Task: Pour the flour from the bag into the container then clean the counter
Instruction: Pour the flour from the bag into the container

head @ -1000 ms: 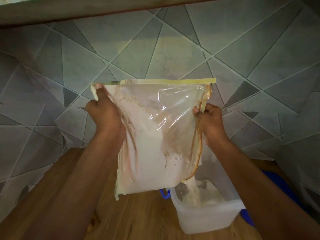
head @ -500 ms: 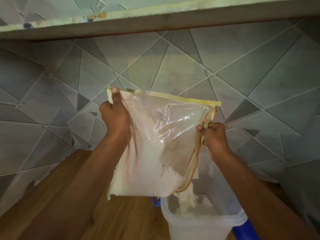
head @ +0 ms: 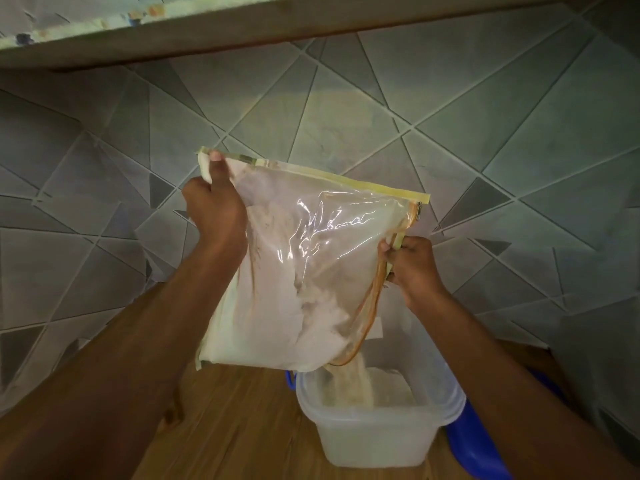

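Observation:
A clear plastic bag [head: 294, 292] with yellowish seams, holding white flour, hangs tilted in the air above the wooden counter [head: 235, 431]. My left hand [head: 213, 211] grips its upper left corner, thumb on the seam. My right hand [head: 414, 266] pinches the bag's right edge near the orange zip strip. From the bag's lower right corner a stream of flour [head: 353, 382] falls into a translucent white plastic container [head: 377, 441] standing on the counter, with a mound of flour inside.
A blue lid [head: 474, 452] lies beside the container on the right, under my right forearm. A grey tiled wall [head: 346, 116] with diagonal lines stands right behind. A shelf edge [head: 242, 26] overhangs at the top.
The bag's left corner has risen against the right, so the bag tilts more steeply. Flour keeps streaming into the container. Both hands keep their grip; the view has shifted upward.

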`<state>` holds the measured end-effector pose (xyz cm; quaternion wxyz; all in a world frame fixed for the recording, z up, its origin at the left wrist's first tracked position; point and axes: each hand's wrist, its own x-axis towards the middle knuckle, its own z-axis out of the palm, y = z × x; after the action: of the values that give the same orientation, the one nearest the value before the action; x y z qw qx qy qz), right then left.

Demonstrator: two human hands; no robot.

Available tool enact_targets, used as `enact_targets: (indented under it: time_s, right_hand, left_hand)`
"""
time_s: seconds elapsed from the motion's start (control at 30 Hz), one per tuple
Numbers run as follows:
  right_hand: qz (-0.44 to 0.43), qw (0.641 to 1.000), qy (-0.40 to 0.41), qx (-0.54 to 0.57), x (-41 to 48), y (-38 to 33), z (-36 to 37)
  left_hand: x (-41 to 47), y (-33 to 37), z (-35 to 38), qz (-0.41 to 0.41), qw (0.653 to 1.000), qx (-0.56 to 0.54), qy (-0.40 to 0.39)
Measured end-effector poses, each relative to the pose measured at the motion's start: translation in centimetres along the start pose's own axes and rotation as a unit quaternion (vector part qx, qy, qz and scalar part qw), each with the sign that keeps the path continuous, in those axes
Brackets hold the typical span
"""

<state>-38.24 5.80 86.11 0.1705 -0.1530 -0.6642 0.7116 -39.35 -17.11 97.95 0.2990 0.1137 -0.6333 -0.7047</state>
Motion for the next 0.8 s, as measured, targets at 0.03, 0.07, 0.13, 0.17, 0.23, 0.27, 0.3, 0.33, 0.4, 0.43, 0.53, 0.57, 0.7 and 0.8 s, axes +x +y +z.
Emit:
enact_targets:
  time_s: [0.03,0.07,0.13,0.17,0.23,0.27,0.3,0.33,0.4,0.43,0.53,0.57,0.7,0.8]
  right_hand:
    - [0.004,1.000,0.000,-0.001,0.0,0.0,-0.2]
    - [0.005,1.000,-0.002,0.001,0.0,0.2,-0.3]
    - [0.005,1.000,-0.009,0.005,0.0,0.4,-0.7]
    - [0.005,1.000,-0.010,0.007,-0.1,0.4,-0.9]
    - [0.008,1.000,-0.011,0.013,0.0,0.6,-1.2]
    - [0.010,1.000,-0.010,0.016,0.1,0.6,-1.3]
    - [0.011,1.000,-0.008,0.016,0.2,0.7,-1.4]
    - [0.011,1.000,-0.006,0.015,0.2,0.7,-1.4]
    - [0.011,1.000,-0.006,0.015,0.3,0.7,-1.4]
    - [0.011,1.000,-0.004,0.015,0.4,0.7,-1.3]
    - [0.012,1.000,0.001,0.014,0.5,1.0,-1.4]
    - [0.013,1.000,0.003,0.015,0.6,1.2,-1.5]
    - [0.027,0.999,0.016,0.020,0.8,2.0,-2.1]
    - [0.049,0.998,0.019,0.032,0.8,2.5,-2.6]
  left_hand:
    - [-0.1,0.0,0.2,0.002,1.000,0.003,0.000]
    - [-0.2,0.1,0.3,0.005,1.000,0.004,-0.002]
    - [-0.2,-0.1,0.7,0.005,1.000,-0.001,-0.005]
    - [-0.1,-0.1,0.8,0.006,1.000,-0.002,-0.006]
    - [-0.1,-0.3,1.1,0.012,1.000,-0.002,-0.011]
    - [-0.1,-0.3,1.2,0.015,1.000,-0.001,-0.012]
    - [-0.2,-0.3,1.3,0.015,1.000,0.000,-0.012]
    - [-0.2,-0.3,1.4,0.015,1.000,0.003,-0.011]
    - [-0.1,-0.3,1.4,0.017,1.000,0.009,-0.010]
    - [0.0,-0.3,1.4,0.016,1.000,0.007,-0.010]
    - [0.0,-0.4,1.5,0.017,1.000,0.001,-0.012]
    - [-0.1,-0.4,1.6,0.020,1.000,0.005,-0.014]
    - [-0.9,-0.4,2.3,0.040,0.999,0.016,-0.023]
    - [-1.5,-0.3,2.9,0.045,0.998,0.024,-0.036]
